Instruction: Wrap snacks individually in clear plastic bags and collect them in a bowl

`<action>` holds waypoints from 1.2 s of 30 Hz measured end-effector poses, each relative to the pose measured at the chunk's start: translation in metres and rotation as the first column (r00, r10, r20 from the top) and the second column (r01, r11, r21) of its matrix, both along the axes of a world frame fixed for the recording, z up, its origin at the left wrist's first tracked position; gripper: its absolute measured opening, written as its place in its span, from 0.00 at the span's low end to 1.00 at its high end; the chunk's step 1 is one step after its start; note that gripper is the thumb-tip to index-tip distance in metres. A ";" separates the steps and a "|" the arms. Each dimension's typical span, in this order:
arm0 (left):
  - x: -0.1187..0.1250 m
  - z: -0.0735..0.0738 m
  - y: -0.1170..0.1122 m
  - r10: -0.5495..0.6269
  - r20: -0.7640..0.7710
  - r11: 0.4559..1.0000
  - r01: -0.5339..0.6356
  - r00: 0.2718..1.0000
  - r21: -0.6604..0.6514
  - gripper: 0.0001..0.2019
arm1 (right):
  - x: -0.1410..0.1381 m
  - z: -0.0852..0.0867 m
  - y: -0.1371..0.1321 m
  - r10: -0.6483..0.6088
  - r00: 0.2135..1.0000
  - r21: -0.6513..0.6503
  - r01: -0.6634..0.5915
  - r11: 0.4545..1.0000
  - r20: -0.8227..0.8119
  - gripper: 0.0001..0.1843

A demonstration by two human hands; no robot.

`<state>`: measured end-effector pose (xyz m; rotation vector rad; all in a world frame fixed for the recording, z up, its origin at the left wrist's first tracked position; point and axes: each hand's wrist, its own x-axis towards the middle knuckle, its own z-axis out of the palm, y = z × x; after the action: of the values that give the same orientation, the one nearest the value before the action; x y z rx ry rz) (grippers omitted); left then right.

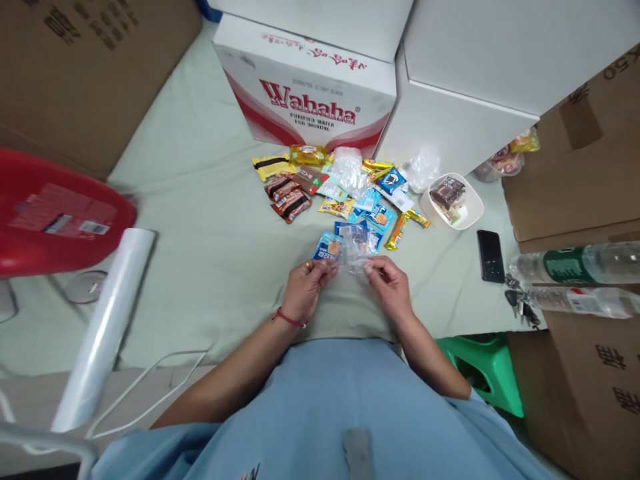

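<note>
Between my hands a clear plastic bag [356, 248] is stretched out near the front of the table. My left hand [306, 285] is closed in a pinch at the bag's left edge, and a blue snack packet [329, 247] sits right at its fingertips; whether that packet is gripped too, I cannot tell. My right hand [391, 283] pinches the bag's right edge. Just beyond lie blue snack packets [379, 217], brown packets [291, 205], yellow packets [273, 167], thin yellow-wrapped sticks [397, 231] and a crumpled clear bag [350, 170].
A white Wahaha carton [310, 93] backs the snacks. To the right are a white bowl [453, 201] with packets, a phone [491, 256], keys [520, 303] and plastic bottles [575, 263]. A plastic film roll [105, 327] and red container [60, 213] lie left; a green stool [493, 373] stands below.
</note>
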<state>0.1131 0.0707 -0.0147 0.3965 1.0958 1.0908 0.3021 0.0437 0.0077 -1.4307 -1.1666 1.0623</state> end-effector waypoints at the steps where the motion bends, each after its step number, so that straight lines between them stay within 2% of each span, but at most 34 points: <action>1: -0.003 -0.002 0.001 0.018 -0.022 1.000 -0.018 1.000 -0.011 0.25 | 0.005 0.000 -0.002 -0.070 0.993 -0.052 0.066 0.997 -0.097 0.10; 3: -0.007 -0.005 0.003 0.053 -0.060 0.999 -0.053 0.997 0.002 0.25 | 0.018 0.002 -0.007 -0.209 0.940 -0.146 0.175 0.974 -0.271 0.12; 5: -0.009 -0.007 0.005 0.068 -0.099 0.997 -0.063 0.993 0.048 0.25 | 0.033 0.002 -0.015 -0.325 0.867 -0.228 0.252 0.940 -0.378 0.15; 7: -0.009 -0.010 0.007 0.065 -0.130 0.995 -0.054 0.989 0.081 0.25 | 0.049 0.000 -0.026 -0.408 0.828 -0.313 0.298 0.902 -0.385 0.18; 9: -0.008 -0.013 0.007 0.054 -0.154 0.995 -0.040 0.987 0.092 0.25 | 0.067 -0.004 -0.036 -0.450 0.846 -0.357 0.342 0.869 -0.284 0.20; 11: -0.008 -0.015 0.007 0.047 -0.186 0.995 -0.028 0.982 0.100 0.25 | 0.083 -0.007 -0.046 -0.499 0.862 -0.310 0.451 0.837 -0.092 0.20; 13: -0.007 -0.017 0.005 0.045 -0.230 0.993 -0.019 0.972 0.114 0.24 | 0.093 -0.004 -0.050 -0.560 0.821 -0.161 0.570 0.805 0.110 0.20; 15: -0.007 -0.015 0.003 0.045 -0.268 0.991 -0.010 0.962 0.131 0.23 | 0.094 0.005 -0.048 -0.577 0.780 0.023 0.590 0.807 0.242 0.16; 17: -0.008 -0.011 0.001 0.039 -0.308 0.987 0.011 0.950 0.158 0.21 | 0.083 0.017 -0.039 -0.484 0.808 0.182 0.449 0.875 0.336 0.13; 19: -0.009 -0.005 -0.003 0.023 -0.360 0.979 0.053 0.933 0.198 0.19 | 0.063 0.028 -0.022 -0.279 0.844 0.262 0.172 0.950 0.457 0.13; 20: -0.010 -0.002 -0.005 0.015 -0.389 0.972 0.077 0.921 0.220 0.18 | 0.051 0.030 -0.013 -0.150 0.840 0.261 0.010 0.965 0.521 0.16; 22: -0.012 0.002 -0.010 0.002 -0.448 0.956 0.130 0.894 0.263 0.18 | 0.029 0.029 0.007 0.100 0.785 0.212 -0.284 0.935 0.612 0.21; 24: -0.017 0.002 -0.016 -0.001 -0.489 0.943 0.163 0.872 0.289 0.16 | 0.011 0.021 0.022 0.265 0.715 0.184 -0.484 0.856 0.646 0.18; 27: -0.029 -0.004 -0.027 0.018 -0.596 0.950 0.172 0.803 0.261 0.17 | -0.005 0.005 0.029 0.352 0.678 0.208 -0.599 0.773 0.645 0.14; 29: -0.041 -0.008 -0.034 0.014 -0.716 0.954 0.204 0.698 0.218 0.25 | -0.009 -0.001 0.025 0.379 0.683 0.223 -0.621 0.751 0.625 0.14; 31: -0.054 -0.007 -0.038 0.005 -0.825 0.940 0.279 0.565 0.197 0.29 | -0.011 -0.003 0.015 0.406 0.682 0.231 -0.642 0.732 0.609 0.14; 34: -0.066 0.008 -0.036 0.096 -0.904 0.892 0.368 0.417 0.264 0.29 | -0.012 -0.003 0.001 0.422 0.672 0.235 -0.661 0.713 0.608 0.14; 36: -0.064 0.024 -0.027 0.215 -0.921 0.822 0.449 0.325 0.351 0.34 | -0.013 -0.003 -0.005 0.423 0.666 0.235 -0.667 0.707 0.615 0.14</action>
<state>0.0491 0.0438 0.0091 1.8009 1.7052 0.9833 0.2889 0.0386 0.0046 -1.0075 -2.2150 0.7135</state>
